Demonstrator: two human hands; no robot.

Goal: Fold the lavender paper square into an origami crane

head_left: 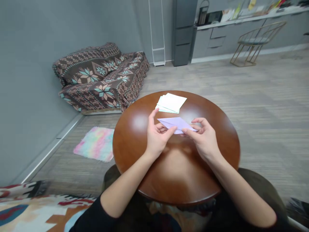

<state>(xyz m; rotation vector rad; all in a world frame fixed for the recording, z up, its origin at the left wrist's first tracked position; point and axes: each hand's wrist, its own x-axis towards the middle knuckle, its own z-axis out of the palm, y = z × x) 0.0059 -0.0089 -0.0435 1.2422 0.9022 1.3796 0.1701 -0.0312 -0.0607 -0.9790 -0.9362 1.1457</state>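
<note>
The light-purple, diamond-shaped sheet of folded paper (pixel 174 122) is located at the centre of the frame, held above the round, glossy brown wooden table (pixel 178 174). The left hand (pixel 156 137) pinches the folded paper between thumb and lower fingers at its near edge, with one finger raised clear. The right hand (pixel 206 138) pinches the same edge toward the right corner, thumb on top, one finger extended over the corner. The two thumb tips are positioned just apart. A fanned stack of white square paper sheets (pixel 173 102) rests on the table at upper centre, beyond the folded paper.
</note>
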